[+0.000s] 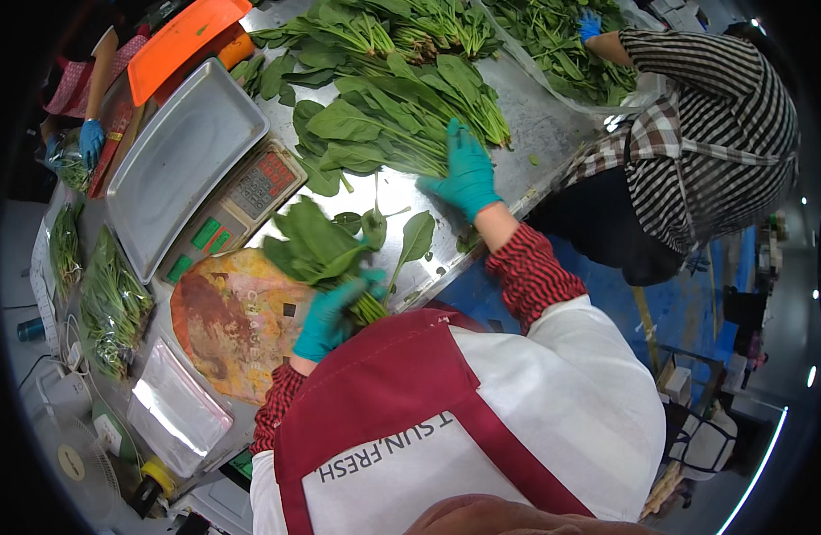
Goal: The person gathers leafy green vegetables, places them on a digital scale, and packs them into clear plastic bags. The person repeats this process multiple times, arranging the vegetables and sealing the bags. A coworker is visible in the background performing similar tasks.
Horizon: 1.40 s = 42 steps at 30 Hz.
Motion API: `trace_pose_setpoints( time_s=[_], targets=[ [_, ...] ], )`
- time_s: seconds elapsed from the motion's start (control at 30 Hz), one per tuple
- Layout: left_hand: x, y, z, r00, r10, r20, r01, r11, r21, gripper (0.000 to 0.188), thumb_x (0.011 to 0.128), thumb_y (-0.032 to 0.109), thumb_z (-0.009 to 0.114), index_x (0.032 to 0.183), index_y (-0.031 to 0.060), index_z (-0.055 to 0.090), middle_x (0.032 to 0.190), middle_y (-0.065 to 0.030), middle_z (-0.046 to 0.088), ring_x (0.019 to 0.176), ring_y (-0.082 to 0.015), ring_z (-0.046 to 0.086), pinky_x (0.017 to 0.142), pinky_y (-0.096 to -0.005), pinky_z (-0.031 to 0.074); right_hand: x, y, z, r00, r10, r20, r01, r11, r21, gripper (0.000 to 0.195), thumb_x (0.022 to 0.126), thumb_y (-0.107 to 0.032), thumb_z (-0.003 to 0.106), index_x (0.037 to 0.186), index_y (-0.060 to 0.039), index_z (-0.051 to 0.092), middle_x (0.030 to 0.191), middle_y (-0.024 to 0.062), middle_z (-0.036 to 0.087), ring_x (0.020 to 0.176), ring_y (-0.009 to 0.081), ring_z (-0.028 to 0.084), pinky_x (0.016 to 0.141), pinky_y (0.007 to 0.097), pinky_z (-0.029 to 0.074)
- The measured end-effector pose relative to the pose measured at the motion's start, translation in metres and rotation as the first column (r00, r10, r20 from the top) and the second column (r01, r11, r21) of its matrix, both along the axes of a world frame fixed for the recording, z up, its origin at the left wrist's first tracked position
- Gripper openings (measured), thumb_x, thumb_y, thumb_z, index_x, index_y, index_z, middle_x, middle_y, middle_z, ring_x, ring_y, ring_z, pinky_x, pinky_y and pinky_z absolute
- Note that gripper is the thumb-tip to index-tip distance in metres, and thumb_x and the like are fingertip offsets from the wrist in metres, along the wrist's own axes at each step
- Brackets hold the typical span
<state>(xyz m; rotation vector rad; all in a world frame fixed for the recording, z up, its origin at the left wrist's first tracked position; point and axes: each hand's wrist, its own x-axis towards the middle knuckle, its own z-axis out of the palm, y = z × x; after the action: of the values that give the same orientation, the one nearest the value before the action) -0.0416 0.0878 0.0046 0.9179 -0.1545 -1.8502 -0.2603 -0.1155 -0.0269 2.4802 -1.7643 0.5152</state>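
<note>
My left hand [333,311], in a teal glove, is closed around the stems of a small bunch of spinach [317,241] close to my apron. Its leaves point up and away from me. My right hand [469,170], also gloved, lies at the near edge of a heap of spinach [384,120], thumb and fingers spread about some stems. Whether it grips them cannot be told. Between my hands, a few loose leaves [416,237] lie on the metal table [397,194].
Left of my hands are a digital scale [260,180] with a metal pan [186,160], a stained board [237,321], plastic bags [180,408] and bagged greens [116,301]. An orange tray [183,43] stands farther back. Co-workers' gloved hands [590,27] handle greens right and left.
</note>
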Motion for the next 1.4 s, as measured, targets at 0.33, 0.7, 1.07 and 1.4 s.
trace_pose_setpoints(
  time_s=[0.33, 0.7, 1.07, 1.4],
  targets=[
    [0.032, -0.023, 0.003, 0.888, 0.224, -0.402, -0.294, 0.948, -0.119, 0.029, 0.081, 0.011, 0.053, 0.104, -0.0052, 0.053, 0.095, -0.0119, 0.058, 0.081, -0.0222, 0.058, 0.085, -0.0407, 0.046, 0.055, 0.027, 0.071, 0.447, 0.233, 0.864, -0.829, 0.472, 0.301, 0.075, 0.077, -0.016, 0.066, 0.139, -0.0080, 0.025, 0.138, 0.0095, 0.037, 0.129, 0.0216, 0.031, 0.106, 0.0358, 0.024],
    [0.034, -0.033, 0.043, 0.925, 0.362, -0.117, -0.371, 0.926, -0.065, 0.039, 0.081, 0.012, 0.056, 0.117, -0.0013, 0.047, 0.099, -0.0095, 0.059, 0.087, -0.0211, 0.059, 0.086, -0.0381, 0.048, 0.099, 0.045, 0.063, 0.350, -0.419, 0.838, -0.714, 0.460, 0.528, 0.036, 0.088, -0.014, 0.049, 0.124, -0.0098, 0.050, 0.082, 0.0067, 0.065, 0.065, 0.0107, 0.062, 0.057, 0.0219, 0.049],
    [0.016, -0.026, 0.012, 0.955, 0.149, -0.258, -0.170, 0.983, -0.063, 0.044, 0.080, 0.008, 0.058, 0.122, -0.0016, 0.046, 0.098, -0.0085, 0.060, 0.085, -0.0193, 0.059, 0.084, -0.0352, 0.048, 0.033, -0.016, 0.047, 0.940, 0.182, 0.288, -0.215, 0.972, 0.089, 0.075, 0.075, -0.036, 0.067, 0.133, -0.0020, 0.034, 0.115, 0.0203, 0.050, 0.102, 0.0327, 0.051, 0.085, 0.0382, 0.043],
    [0.010, -0.007, 0.046, 0.988, -0.077, -0.136, 0.047, 0.975, -0.216, 0.060, 0.074, 0.007, 0.063, 0.127, -0.0039, 0.037, 0.095, -0.0097, 0.058, 0.075, -0.0159, 0.055, 0.077, -0.0334, 0.048, 0.001, -0.069, 0.020, 0.946, -0.014, 0.323, -0.134, 0.892, 0.431, 0.056, 0.081, -0.041, 0.060, 0.119, -0.0009, 0.049, 0.084, 0.0115, 0.062, 0.070, 0.0235, 0.058, 0.066, 0.0361, 0.048]
  ],
)
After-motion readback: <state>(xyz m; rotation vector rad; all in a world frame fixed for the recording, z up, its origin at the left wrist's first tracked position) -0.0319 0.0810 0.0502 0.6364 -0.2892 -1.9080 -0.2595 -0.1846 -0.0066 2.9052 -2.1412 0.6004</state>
